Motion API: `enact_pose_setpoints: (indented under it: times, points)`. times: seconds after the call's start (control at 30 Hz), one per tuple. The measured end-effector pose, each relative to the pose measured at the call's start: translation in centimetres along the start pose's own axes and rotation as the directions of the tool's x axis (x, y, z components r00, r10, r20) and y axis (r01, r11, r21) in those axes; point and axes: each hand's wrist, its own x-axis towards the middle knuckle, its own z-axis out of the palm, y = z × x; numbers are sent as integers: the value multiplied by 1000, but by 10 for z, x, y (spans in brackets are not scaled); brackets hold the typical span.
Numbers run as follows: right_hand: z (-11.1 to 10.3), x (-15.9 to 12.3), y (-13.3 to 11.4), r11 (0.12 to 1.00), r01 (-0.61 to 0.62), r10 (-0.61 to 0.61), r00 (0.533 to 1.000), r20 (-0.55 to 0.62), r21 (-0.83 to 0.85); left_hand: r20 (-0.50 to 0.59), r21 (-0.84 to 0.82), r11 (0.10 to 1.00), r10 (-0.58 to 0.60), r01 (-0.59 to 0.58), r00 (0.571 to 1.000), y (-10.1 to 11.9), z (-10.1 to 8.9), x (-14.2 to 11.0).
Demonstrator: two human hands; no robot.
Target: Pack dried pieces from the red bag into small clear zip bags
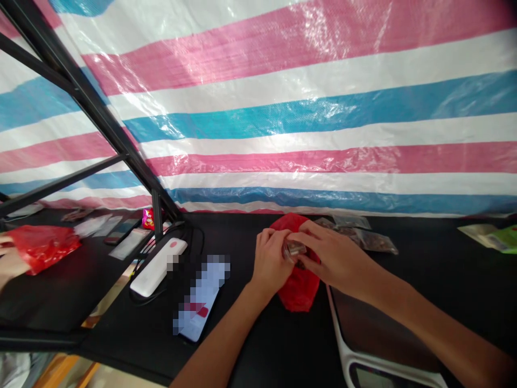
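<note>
A red plastic bag lies on the black table, with both hands over its upper part. My left hand is closed, its fingers curled on the bag's left side. My right hand reaches in from the right, thumb and fingers bent around a small clear plastic bag that shows between the hands. What is inside the clear bag is too small to make out. To the right of the red bag, under my right forearm, is a digital scale with a dark top.
Left of my hands lie a phone and a white power strip with black cable. Clear packets lie behind my right hand, a green packet far right. Beyond a black metal frame, another person's hand holds a red bag.
</note>
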Motion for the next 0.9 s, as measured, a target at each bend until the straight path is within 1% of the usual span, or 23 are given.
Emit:
enact_pose_setpoints:
  times: [0.13, 0.2, 0.33, 0.5, 0.57, 0.67, 0.77, 0.83, 0.9]
  points:
    - [5, -1, 4, 996, 88, -87, 994, -63, 16, 44, -47, 999, -13, 15, 999, 4, 0, 1]
    - [5, -1, 5, 993, 100, -98, 994, -39, 58, 48, -68, 997, -25, 28, 999, 2, 1, 1]
    - [1, 0, 4, 993, 56, -63, 996, 61, 107, 57, -42, 997, -58, 61, 997, -3, 1, 0]
    - [-1, 0, 4, 991, -12, 3, 998, 67, 134, 54, -22, 998, -51, 52, 997, -5, -1, 0]
    - [-3, 1, 4, 988, -16, 5, 997, 72, 151, 71, -10, 999, -47, 47, 996, -4, -1, 2]
    - [-4, 3, 6, 979, 35, -51, 996, 79, 199, 117, 60, 997, -53, 46, 992, -2, 0, 3]
    - [0, 5, 10, 966, 99, -115, 992, 51, 238, 146, 108, 994, -44, 28, 988, -1, 2, 3]
    - [4, 5, 13, 968, 127, -134, 991, 20, 216, 143, 105, 994, -44, 29, 989, -1, 3, 3]
    - [7, 4, 16, 978, 122, -124, 992, 2, 169, 131, 81, 996, -57, 47, 990, -1, 3, 2]
